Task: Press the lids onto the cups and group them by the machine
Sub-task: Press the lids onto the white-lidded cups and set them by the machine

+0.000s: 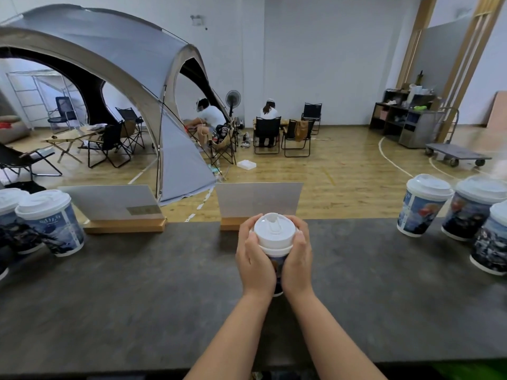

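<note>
A printed paper cup (275,266) stands in the middle of the dark counter (137,297), with a white lid (274,230) on its rim. My left hand (255,259) wraps the cup's left side and my right hand (297,259) wraps its right side, with the fingers of both up against the lid's edge. Most of the cup's body is hidden by my hands. Two lidded cups (52,222) stand at the counter's far left. Three lidded cups (422,205) stand at the far right.
Two upright sign holders on wooden bases (123,224) stand along the counter's back edge. Beyond the counter lies a hall with a grey tent (109,64), folding chairs, two seated people and a flat trolley (455,156).
</note>
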`<state>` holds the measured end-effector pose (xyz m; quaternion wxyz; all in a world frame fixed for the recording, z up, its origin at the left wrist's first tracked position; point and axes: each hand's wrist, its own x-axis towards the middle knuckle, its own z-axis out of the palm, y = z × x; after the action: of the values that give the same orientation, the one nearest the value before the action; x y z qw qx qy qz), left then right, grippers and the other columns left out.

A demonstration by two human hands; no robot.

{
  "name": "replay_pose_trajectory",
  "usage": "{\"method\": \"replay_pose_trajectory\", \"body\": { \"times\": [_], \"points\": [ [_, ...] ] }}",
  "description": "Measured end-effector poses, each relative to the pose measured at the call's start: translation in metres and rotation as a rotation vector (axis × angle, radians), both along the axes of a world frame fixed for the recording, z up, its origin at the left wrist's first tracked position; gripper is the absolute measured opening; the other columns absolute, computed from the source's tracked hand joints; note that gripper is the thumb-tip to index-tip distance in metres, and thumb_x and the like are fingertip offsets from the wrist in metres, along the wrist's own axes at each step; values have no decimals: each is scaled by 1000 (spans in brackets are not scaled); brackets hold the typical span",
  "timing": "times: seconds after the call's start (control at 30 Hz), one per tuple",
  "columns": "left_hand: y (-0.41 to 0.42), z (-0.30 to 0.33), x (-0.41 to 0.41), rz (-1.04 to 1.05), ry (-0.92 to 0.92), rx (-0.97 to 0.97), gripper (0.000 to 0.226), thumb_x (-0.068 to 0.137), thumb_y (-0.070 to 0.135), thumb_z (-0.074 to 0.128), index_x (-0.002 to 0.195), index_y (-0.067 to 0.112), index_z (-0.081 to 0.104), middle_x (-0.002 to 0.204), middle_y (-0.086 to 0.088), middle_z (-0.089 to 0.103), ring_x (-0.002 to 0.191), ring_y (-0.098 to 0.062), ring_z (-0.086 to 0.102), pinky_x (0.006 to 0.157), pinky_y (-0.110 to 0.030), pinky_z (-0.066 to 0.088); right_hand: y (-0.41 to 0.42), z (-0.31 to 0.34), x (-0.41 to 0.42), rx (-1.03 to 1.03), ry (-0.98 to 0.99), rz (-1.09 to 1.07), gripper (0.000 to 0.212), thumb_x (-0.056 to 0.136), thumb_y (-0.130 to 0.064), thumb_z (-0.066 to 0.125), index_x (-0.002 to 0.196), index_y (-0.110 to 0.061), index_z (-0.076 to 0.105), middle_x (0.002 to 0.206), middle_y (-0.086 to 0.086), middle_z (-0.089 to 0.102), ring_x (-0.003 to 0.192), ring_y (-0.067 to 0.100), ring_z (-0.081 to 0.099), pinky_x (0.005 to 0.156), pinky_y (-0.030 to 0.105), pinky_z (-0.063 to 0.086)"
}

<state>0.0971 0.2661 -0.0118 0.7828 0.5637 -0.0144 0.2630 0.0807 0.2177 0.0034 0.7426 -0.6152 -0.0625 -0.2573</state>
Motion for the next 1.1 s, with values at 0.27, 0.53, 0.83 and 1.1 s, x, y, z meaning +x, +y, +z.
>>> {"method": "replay_pose_trajectory", "body": {
  "times": [0.27, 0.53, 0.83, 1.1],
  "points": [
    [2, -1, 1, 17, -29, 70, 33, 90, 18, 34, 102, 13, 64, 96, -1, 69, 90, -13, 66, 70, -25, 53, -20, -25, 21, -77, -30, -56, 24, 84, -40, 39, 99, -33, 57, 99, -4, 65, 93, 23, 64, 76, 48, 54],
    [7, 1, -2, 20, -7, 184, 33, 92, 16, 33, 104, 20, 64, 100, 3, 69, 94, -11, 66, 75, -27, 55, -22, -28, 26, -16, -6, 19, 29, 78, -42, 45, 99, -26, 54, 97, -6, 66, 92, 21, 65, 74, 40, 55],
    [4, 16, -22, 197, 149, 286, 25, 103, 21, 41, 108, 24, 65, 102, 17, 66, 102, -2, 61, 75, -9, 49, -36, -10, 21, -44, 30, -142, 16, 81, -18, 46, 77, -20, 61, 78, 1, 69, 75, 17, 63, 65, 39, 50],
    [1, 12, -10, 162, 90, 331, 32, 105, 28, 32, 114, 23, 62, 112, 7, 62, 107, -4, 57, 93, -37, 52, -30, -21, 17, 44, 33, 87, 24, 74, -40, 45, 94, -40, 59, 101, 8, 65, 92, 26, 64, 74, 42, 52]
  ]
}}
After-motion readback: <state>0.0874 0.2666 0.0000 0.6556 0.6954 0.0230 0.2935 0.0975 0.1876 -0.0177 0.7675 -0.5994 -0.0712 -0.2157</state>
